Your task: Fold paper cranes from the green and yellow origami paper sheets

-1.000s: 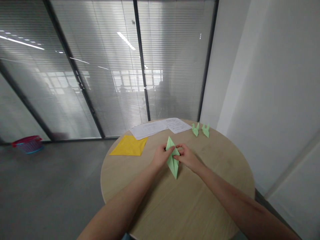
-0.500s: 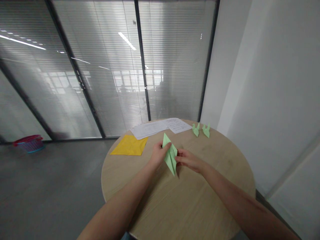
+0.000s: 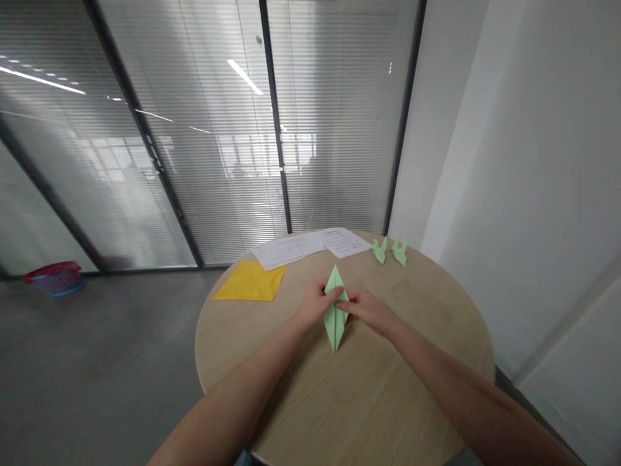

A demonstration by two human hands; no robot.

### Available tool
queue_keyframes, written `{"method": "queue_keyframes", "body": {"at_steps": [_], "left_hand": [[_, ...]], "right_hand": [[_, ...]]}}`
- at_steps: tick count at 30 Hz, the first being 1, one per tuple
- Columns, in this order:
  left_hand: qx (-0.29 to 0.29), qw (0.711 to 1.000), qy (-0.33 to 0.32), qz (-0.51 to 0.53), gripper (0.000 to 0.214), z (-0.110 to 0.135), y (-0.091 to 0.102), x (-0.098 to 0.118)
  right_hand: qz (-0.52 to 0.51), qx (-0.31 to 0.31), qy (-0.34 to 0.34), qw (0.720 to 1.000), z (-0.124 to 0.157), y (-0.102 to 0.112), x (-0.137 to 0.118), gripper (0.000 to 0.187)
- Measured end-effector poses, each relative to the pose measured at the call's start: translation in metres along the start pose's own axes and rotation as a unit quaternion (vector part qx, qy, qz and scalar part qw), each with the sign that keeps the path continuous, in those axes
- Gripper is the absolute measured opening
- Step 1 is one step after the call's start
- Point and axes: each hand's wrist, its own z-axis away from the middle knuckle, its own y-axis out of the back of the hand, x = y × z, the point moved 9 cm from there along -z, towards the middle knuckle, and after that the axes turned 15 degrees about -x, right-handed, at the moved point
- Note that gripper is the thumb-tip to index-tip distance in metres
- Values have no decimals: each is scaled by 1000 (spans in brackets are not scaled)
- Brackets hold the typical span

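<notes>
A light green folded origami paper, a long diamond with a crease down its middle, is held between my two hands above the table. My left hand grips its left side, thumb lying across the front. On the opposite edge, my right hand pinches the paper, its thumb on the front face and the other fingers partly hidden behind. One point of the diamond faces away from me, the other towards me.
The round wooden table carries a yellow sheet at left, printed white papers at the back, and two green paper cranes at back right. A red and blue basket stands on the floor near the glass partition.
The green paper has turned from a slant to nearly straight up and down and come slightly nearer. My right thumb has moved onto its front face.
</notes>
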Motion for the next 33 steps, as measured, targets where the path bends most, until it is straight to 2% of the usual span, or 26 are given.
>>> {"method": "queue_keyframes", "body": {"at_steps": [6, 10, 13, 15, 19, 22, 33], "left_hand": [[-9, 998, -34, -50, 24, 2, -4, 13], [63, 996, -68, 4, 36, 5, 14, 15], [107, 992, -37, 51, 40, 4, 28, 2], [115, 992, -21, 36, 35, 3, 33, -2], [77, 997, -10, -17, 28, -1, 29, -2], [51, 998, -17, -15, 29, -2, 23, 1], [32, 999, -16, 37, 28, -2, 19, 0]], "right_hand": [[37, 24, -12, 999, -1, 6, 1, 33], [26, 54, 3, 998, 2, 14, -4, 35], [0, 94, 17, 995, 6, 25, -8, 37], [-14, 125, 25, 992, 9, 33, -9, 37], [-40, 150, 32, 987, 11, 38, -10, 36], [-48, 152, 38, 986, 12, 38, -11, 35], [-37, 172, 25, 984, 13, 41, -8, 34]]}}
